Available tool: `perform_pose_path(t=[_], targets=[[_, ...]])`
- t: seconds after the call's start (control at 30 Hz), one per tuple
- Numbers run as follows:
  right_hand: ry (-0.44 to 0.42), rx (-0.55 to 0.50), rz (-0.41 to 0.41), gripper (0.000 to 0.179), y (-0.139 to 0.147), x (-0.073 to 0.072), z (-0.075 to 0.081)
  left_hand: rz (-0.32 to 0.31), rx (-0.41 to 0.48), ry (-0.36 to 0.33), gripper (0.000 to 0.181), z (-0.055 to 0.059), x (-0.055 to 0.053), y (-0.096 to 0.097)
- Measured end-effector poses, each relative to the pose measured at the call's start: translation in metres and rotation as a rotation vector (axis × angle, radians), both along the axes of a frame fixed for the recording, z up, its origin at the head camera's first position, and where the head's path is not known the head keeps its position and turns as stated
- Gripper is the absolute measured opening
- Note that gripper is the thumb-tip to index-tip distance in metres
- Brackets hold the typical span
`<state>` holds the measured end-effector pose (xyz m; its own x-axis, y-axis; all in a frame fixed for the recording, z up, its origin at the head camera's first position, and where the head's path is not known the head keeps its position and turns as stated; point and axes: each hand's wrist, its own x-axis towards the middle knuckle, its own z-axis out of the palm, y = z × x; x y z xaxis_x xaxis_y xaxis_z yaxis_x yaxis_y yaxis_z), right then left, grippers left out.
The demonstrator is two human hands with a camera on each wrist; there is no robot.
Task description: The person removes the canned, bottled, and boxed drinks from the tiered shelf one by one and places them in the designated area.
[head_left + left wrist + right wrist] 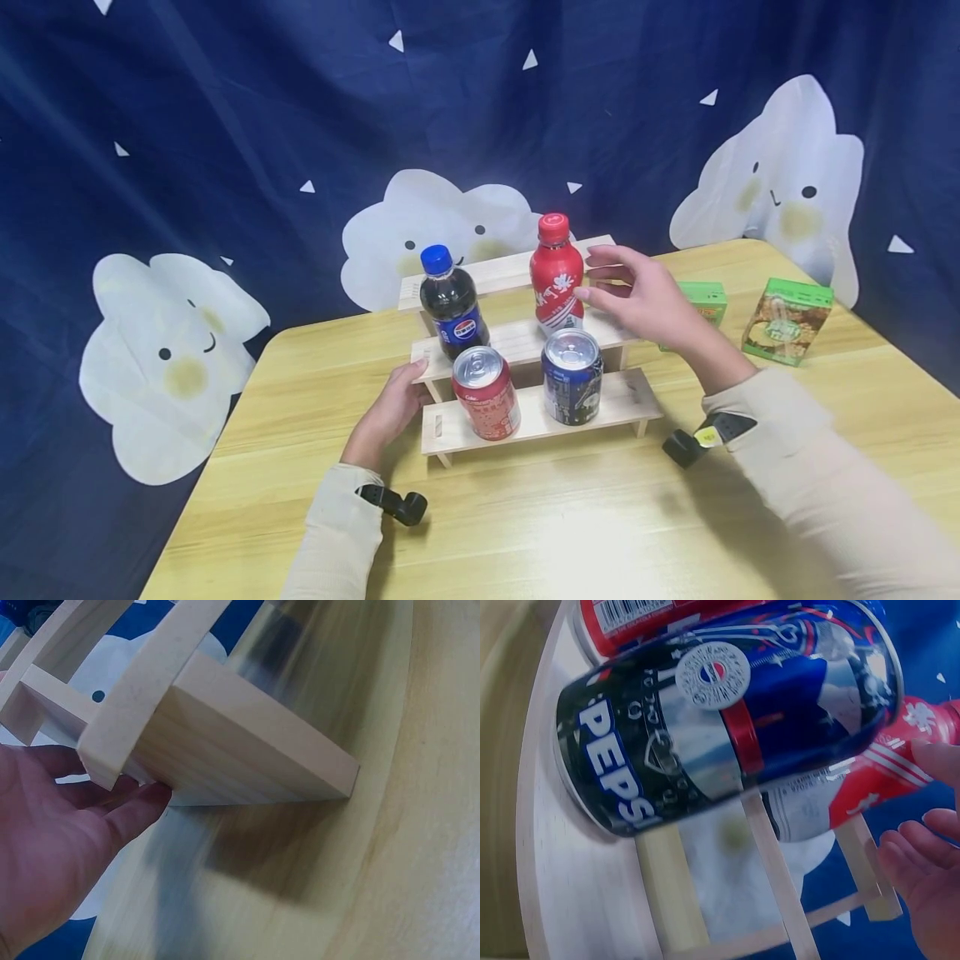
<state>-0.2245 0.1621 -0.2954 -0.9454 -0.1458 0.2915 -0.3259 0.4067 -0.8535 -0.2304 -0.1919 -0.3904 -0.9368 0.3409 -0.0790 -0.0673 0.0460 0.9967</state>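
A three-step wooden display rack (pixel 540 425) stands on the table, its left end held by my left hand (pixel 390 412). In the left wrist view, the fingers (pixel 139 814) reach under a step's end, beside a leg. My right hand (pixel 648 296) is at the right of a red bottle (pixel 555 271) on the middle step, fingers spread and thumb at the bottle's side; whether it touches cannot be told. Left of it stands a cola bottle (pixel 453 304) with a blue cap. On the lowest step are a red Coke can (pixel 487 400) and a dark blue Pepsi can (pixel 727 712).
Two green-topped boxes stand on the table (pixel 300 433) at the right: one food box (pixel 787 321) near the edge, another box (pixel 705 300) partly behind my right wrist. A dark blue curtain (pixel 247 100) with white clouds hangs behind the table.
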Motion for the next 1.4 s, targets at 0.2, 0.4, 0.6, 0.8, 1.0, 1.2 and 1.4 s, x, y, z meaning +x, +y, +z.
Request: perform_pose_path(t=[0.2, 0.4, 0.6, 0.8, 1.0, 1.2, 1.4], targets=[[0.023, -0.037, 0.023, 0.06, -0.01, -0.004, 0.0, 0.006, 0.005, 0.004, 0.049, 0.001, 0.0, 0.0], [0.031, -0.054, 0.031, 0.069, -0.018, -0.008, -0.002, 0.004, 0.012, 0.005, 0.048, 0.002, 0.0, 0.001], [0.031, -0.061, 0.027, 0.075, -0.022, -0.01, -0.004, 0.004, 0.014, -0.002, 0.048, 0.0, 0.0, 0.001], [0.061, -0.047, 0.021, 0.072, -0.021, -0.01, -0.006, -0.008, 0.018, 0.008, 0.049, -0.001, -0.001, 0.001], [0.077, -0.02, 0.0, 0.071, -0.016, -0.006, -0.007, -0.012, 0.006, 0.008, 0.05, -0.001, -0.001, 0.001], [0.078, -0.015, -0.024, 0.071, -0.012, -0.003, -0.007, -0.012, 0.002, 0.011, 0.051, -0.001, 0.0, 0.0], [0.084, -0.024, -0.037, 0.071, -0.005, 0.001, -0.008, -0.011, 0.001, 0.004, 0.052, -0.001, 0.0, 0.0]])
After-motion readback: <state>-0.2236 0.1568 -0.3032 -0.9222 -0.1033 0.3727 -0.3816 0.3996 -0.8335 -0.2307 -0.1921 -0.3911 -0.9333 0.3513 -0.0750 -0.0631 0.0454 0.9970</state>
